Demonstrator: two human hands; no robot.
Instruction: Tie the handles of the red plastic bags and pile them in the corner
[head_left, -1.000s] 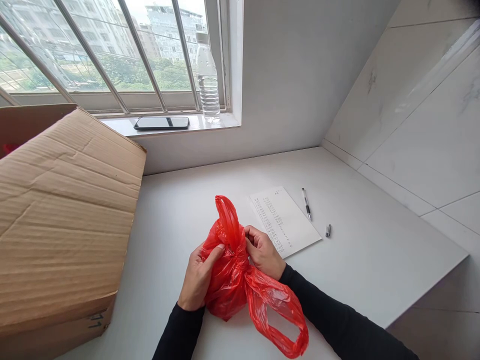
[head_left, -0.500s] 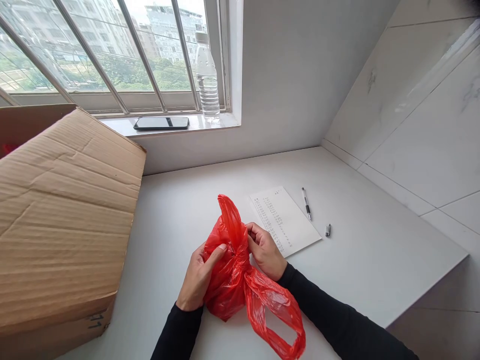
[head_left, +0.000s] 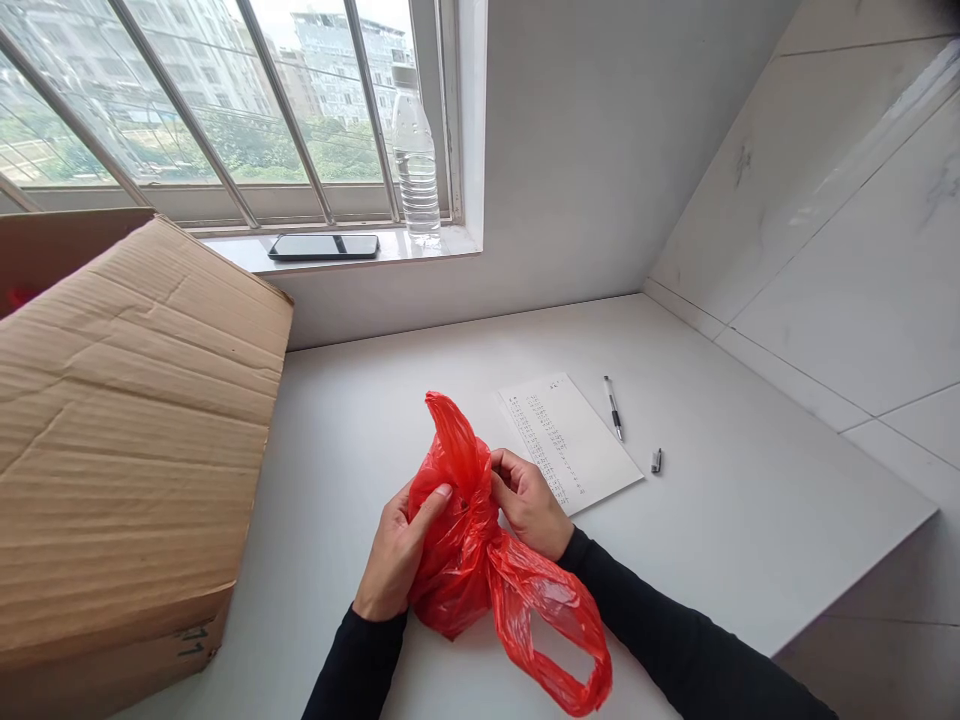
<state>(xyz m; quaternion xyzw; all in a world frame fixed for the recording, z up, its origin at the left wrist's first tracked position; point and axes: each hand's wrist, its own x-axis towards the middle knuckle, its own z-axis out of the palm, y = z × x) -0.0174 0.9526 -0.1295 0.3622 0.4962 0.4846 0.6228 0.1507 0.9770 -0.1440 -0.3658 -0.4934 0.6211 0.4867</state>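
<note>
A red plastic bag (head_left: 466, 540) sits bunched on the white table (head_left: 735, 500) in front of me. My left hand (head_left: 396, 555) grips its left side, thumb pressed into the plastic. My right hand (head_left: 526, 502) pinches the bag's gathered neck from the right. One handle loop sticks up above my hands, the other hangs down toward me. What is inside the bag is hidden.
A large cardboard box (head_left: 127, 440) fills the table's left side. A printed sheet (head_left: 568, 440), a pen (head_left: 613, 406) and its cap (head_left: 656, 460) lie right of the bag. A phone (head_left: 323, 246) and a water bottle (head_left: 415, 160) rest on the window sill. Tiled wall rises at right.
The upright handle loop has leaned slightly to the left and my fingers have shifted a little on the bag's neck. Both hands stay in place.
</note>
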